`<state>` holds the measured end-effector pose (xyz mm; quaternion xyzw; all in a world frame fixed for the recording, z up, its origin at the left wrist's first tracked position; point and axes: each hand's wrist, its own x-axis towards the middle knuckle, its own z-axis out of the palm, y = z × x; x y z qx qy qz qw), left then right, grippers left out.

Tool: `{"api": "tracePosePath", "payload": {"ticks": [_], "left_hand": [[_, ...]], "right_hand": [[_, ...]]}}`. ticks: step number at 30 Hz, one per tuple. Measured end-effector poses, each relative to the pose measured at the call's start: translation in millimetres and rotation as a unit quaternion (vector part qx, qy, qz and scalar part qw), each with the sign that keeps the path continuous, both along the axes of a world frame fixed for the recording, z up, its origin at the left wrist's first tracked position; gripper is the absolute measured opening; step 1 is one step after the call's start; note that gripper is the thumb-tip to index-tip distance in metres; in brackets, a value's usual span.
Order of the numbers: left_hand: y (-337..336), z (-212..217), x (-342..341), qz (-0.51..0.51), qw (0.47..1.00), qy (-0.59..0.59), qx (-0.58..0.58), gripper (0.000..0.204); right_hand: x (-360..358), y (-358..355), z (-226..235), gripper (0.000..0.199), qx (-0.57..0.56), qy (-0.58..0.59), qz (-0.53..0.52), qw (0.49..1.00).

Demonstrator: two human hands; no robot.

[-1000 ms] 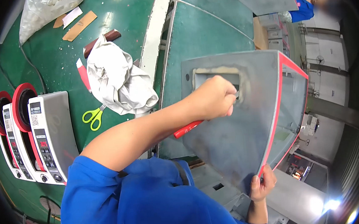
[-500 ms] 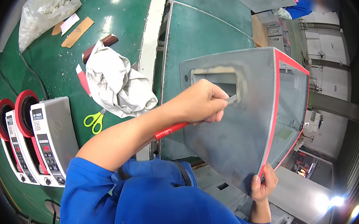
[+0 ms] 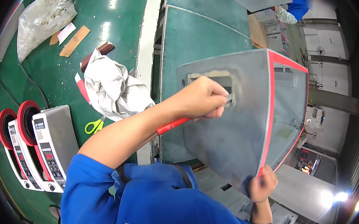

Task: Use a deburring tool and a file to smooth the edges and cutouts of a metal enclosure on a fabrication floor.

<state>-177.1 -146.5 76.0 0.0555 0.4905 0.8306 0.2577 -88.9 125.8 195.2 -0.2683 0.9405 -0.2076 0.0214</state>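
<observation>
Grey box [image 3: 228, 146] at the green bench [image 3: 202, 30], right hand [image 3: 263, 185] gripping its red-taped edge, left hand [image 3: 205, 97] clenched round a red-handled tool [image 3: 173, 125], drawn back slightly leftward versus a second ago at the beige-rimmed opening [image 3: 227, 84], so rim work seems ongoing.

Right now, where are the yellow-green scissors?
In the head view, the yellow-green scissors lie left of centre on the green surface, beside the white cloth and right of the two white machines.
</observation>
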Motion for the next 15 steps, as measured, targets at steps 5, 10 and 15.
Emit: {"api": "tracePosePath", "payload": {"ticks": [5,10,15], "left_hand": [[-9.7,-1.6,-6.8,0.007,1.000,-0.010,-0.010,0.027],[-13.6,3.4,-18.0,0.026,0.999,-0.006,-0.028,0.027],[-33.3,13.0,-38.7,-0.069,0.996,0.008,-0.060,0.023]], "right_hand": [[-3.1,-2.0,-2.9,0.028,-0.024,0.021,0.003,0.999],[-4.8,-3.2,-0.5,0.028,-0.017,0.006,0.019,1.000],[-4.1,-2.2,0.5,0.028,0.001,0.012,0.005,1.000]]}}
